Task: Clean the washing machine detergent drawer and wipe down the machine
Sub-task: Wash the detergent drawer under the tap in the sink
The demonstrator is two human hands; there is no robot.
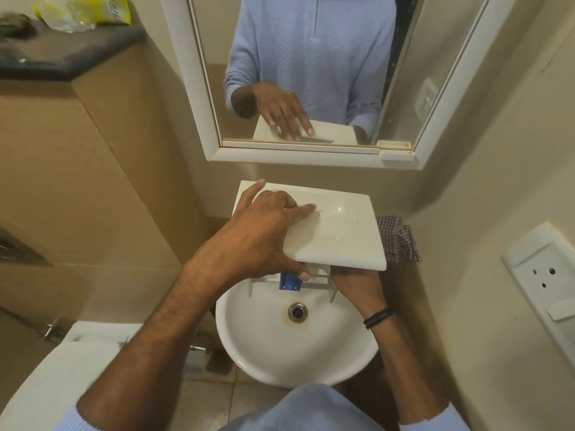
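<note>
Over the white washbasin (280,353) we hold the detergent drawer (339,231), front panel up. Our left hand (258,234) grips the panel, thumb under its edge. Our right hand (357,284) is beneath, fingers hidden. A mirror (311,158) hangs at twelve o'clock, a checked cloth (399,239) at three, a toilet (62,377) at seven.

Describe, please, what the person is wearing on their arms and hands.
The left hand and right hand are bare: no gloves, no rings that show. Light blue ribbed sleeves are pushed up past the forearms. A black cord wristband circles the right wrist.
</note>
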